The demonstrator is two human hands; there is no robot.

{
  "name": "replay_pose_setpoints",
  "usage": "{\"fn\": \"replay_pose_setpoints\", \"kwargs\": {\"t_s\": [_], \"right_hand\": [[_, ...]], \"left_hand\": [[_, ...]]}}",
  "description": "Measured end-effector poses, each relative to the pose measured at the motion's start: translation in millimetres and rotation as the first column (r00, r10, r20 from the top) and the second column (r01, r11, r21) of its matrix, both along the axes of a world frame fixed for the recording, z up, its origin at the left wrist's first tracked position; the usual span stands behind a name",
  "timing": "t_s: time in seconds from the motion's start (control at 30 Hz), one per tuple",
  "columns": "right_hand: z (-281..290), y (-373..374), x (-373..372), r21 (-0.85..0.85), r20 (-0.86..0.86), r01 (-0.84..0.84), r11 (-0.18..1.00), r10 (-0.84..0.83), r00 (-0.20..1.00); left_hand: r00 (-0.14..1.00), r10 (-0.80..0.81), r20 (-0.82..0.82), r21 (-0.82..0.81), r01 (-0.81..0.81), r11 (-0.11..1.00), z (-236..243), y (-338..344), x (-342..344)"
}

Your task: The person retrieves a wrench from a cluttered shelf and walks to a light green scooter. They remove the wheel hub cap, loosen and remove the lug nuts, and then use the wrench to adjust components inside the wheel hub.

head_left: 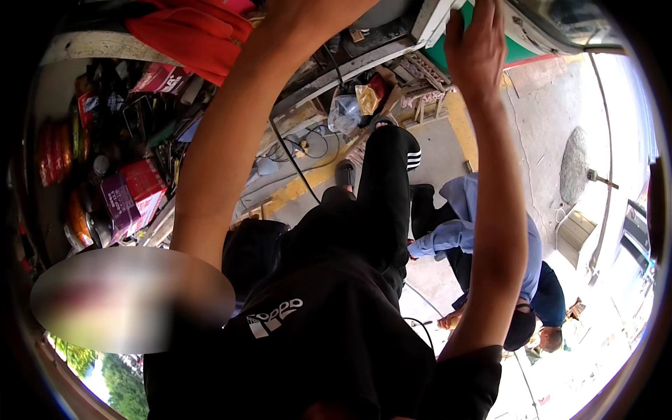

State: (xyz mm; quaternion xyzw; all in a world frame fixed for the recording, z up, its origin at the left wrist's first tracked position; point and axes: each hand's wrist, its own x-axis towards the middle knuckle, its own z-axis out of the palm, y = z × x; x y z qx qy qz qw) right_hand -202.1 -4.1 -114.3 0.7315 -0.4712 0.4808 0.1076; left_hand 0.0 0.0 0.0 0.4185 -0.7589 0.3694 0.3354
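Both my arms reach up toward the top of the head view. My left forearm (pixel 227 133) runs past the red cloth, and its hand is cut off by the upper edge. Near a white frame edge and a green panel (pixel 514 49), my right hand (pixel 479 52) shows its back. Its thumb stands apart from the stretched fingers, whose tips run out of the picture. Whether it touches the frame I cannot tell. Red cloth (pixel 192 38) hangs at the upper left, beside a wooden ledge (pixel 343 77).
Cluttered shelves with red and purple boxes (pixel 133 192) fill the left side. Below the ledge lie a clear plastic bag (pixel 344 114), cables and wood scraps. A person in a light blue shirt (pixel 458 196) bends at my right, beside another person in dark clothes (pixel 547 294).
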Motion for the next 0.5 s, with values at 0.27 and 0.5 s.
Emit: {"fn": "replay_pose_setpoints", "kwargs": {"t_s": [0.27, 0.5], "right_hand": [[-200.4, 321.5, -116.4, 0.949, 0.233, -0.11, 0.295, -0.421, 0.877], [-252.0, 418.8, -86.8, 0.983, 0.183, -0.143, 0.114, -0.667, 0.722]], "left_hand": [[0.992, -0.12, 0.045, 0.893, 0.014, 0.449, -242.3, 191.4, 84.4], [0.987, 0.117, 0.11, 0.949, -0.069, -0.306, -361.6, 364.2, 155.5]]}}
